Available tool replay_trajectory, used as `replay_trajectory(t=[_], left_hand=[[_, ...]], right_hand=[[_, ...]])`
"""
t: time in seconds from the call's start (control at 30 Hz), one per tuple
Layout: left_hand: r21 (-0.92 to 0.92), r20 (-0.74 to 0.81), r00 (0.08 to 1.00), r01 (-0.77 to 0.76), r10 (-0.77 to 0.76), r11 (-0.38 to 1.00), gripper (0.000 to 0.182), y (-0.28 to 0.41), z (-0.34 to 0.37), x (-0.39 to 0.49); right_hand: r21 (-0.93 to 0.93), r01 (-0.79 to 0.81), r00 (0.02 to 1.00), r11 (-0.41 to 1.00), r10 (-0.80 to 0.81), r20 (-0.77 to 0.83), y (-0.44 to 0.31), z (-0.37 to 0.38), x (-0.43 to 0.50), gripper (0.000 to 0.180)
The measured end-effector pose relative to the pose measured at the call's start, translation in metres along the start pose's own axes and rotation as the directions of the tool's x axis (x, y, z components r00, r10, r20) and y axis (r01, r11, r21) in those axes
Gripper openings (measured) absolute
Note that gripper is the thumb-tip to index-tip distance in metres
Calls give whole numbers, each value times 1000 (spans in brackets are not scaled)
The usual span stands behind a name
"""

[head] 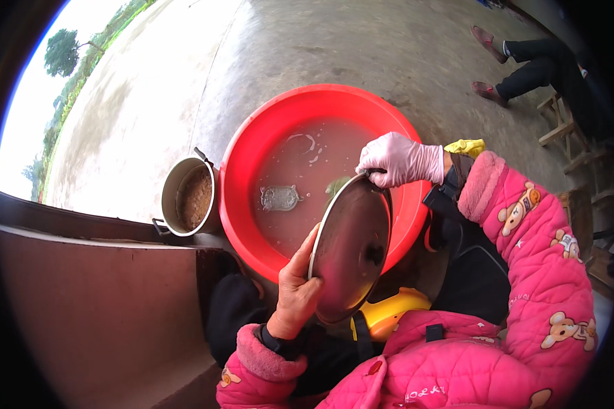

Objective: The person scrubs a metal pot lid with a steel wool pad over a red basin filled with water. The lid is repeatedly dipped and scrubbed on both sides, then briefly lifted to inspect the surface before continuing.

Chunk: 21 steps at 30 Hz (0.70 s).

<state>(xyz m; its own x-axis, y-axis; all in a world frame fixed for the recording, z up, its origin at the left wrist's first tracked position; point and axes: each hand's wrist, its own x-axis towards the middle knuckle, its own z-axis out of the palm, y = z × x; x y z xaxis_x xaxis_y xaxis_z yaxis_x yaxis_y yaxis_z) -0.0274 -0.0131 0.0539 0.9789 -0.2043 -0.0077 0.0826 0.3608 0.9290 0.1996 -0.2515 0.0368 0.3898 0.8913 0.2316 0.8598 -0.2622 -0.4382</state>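
A round metal pot lid (352, 245) with a dark knob is held tilted over the near right part of a red plastic basin (245, 138). Bare, my left hand (298, 291) grips the lid's left edge. My right hand (396, 159), in a pale pink glove, is closed on the far edge of the lid. Cloudy water (286, 158) with some foam fills the bottom of the basin. A clear, ridged object (280, 198) lies in the water at the left. Something greenish (337, 185) shows partly behind the lid.
Left of the basin stands a metal pot (171, 189) with brown contents, by a low wall (102, 307). A yellow plastic object (396, 309) is near my lap. At the upper right, a person's crossed legs (534, 66) extend beside a wooden stool (557, 133). Concrete floor surrounds the basin.
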Motion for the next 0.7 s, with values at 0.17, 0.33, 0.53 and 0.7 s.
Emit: replay_trajectory(t=[0.17,0.33,0.53,0.7], left_hand=[[-30,-12,994,106,-107,994,90,-6,-3,1],[-104,-38,980,191,-196,976,87,-22,5,10],[-60,-16,988,152,-153,987,89,-18,5,2],[-75,-8,1000,17,-18,997,91,1,2,-8]], right_hand=[[-56,167,986,984,-166,7,-26,-2,13,18],[-176,317,924,932,-263,277,-67,-4,39,16],[-91,231,949,969,-204,242,-50,0,31,17],[38,-26,995,999,23,93,-16,-5,9,20]])
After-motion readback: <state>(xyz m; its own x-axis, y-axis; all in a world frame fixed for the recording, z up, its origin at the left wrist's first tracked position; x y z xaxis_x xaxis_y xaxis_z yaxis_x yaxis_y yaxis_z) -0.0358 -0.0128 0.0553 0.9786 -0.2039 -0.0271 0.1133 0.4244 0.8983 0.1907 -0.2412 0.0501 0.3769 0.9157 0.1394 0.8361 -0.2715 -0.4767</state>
